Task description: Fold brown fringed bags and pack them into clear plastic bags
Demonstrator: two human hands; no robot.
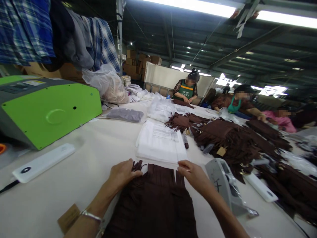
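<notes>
A dark brown fringed piece (158, 205), of soft suede-like material, lies flat on the table in front of me. My left hand (123, 173) is closed on several fringe strips at its far left corner. At the far right corner, my right hand (189, 172) pinches another strip between thumb and fingers. The strips between my hands lie side by side, pointing away from me. A brown cardboard tag (68, 218) rests by my left forearm. Just beyond the fringe is a stack of white plastic bags (158, 142) with printed text.
A green machine (74, 109) and a white handheld device (44, 162) stand left. To the right are a grey tape dispenser (220, 181), another white device (261, 186) and heaped brown fringed pieces (223, 135). Co-workers, one in a green apron (186, 92), work across the table.
</notes>
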